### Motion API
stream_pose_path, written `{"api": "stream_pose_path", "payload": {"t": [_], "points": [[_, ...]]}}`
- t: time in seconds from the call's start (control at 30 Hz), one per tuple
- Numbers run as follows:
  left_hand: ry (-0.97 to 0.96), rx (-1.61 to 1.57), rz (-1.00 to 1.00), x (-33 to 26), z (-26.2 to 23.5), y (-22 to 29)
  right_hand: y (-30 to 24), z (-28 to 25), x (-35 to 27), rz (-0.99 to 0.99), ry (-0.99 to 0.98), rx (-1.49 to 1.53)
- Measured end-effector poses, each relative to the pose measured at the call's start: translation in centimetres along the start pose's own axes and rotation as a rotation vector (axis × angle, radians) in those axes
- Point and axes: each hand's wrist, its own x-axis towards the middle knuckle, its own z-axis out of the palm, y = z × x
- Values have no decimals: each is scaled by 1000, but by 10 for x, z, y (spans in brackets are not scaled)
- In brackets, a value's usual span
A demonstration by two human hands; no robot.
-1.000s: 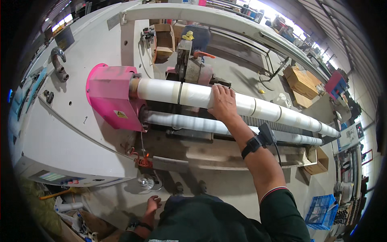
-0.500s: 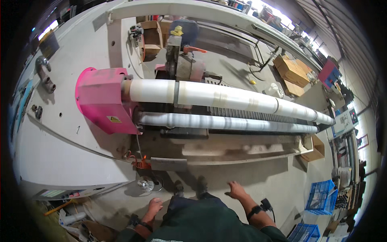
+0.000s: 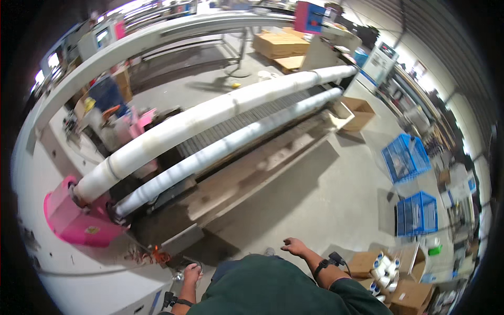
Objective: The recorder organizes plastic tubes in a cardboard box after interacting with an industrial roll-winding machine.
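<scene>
My left hand [image 3: 192, 273] is low in the head view, fingers curled in; whether they hold anything small cannot be made out. A shiny metal piece on the floor shows just beside it. My right hand [image 3: 295, 247] hangs over the grey floor with fingers partly extended, touching nothing. Ahead of both hands is a machine with two long white rollers, a thicker upper roller [image 3: 218, 112] and a thinner lower roller [image 3: 231, 143]. Their near left ends meet a pink housing [image 3: 79, 223]. Under them runs a pale trough [image 3: 257, 176].
Two blue plastic crates [image 3: 417, 214] stand on the floor to the right. At lower right are cardboard boxes [image 3: 412, 295] and white spools [image 3: 386, 272]. An open carton [image 3: 359, 113] sits by the machine's far end. Orange coiled hose [image 3: 160, 255] hangs near the housing.
My view has swung to the right, so the machine now slants across it and the boxes of spools have come in. Both hands stay low beside my body.
</scene>
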Motion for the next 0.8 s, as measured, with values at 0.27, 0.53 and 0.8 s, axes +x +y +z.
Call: {"api": "stream_pose_path", "payload": {"t": [0.27,0.53,0.8], "points": [[-93,182,83,-11,87,35,111,-20,-16,26,51,148],[-147,357,154,-35,180,47,273,4,-67,311,99,466],[-239,319,146,-43,274,77,337,5,-76,406,131,649]]}}
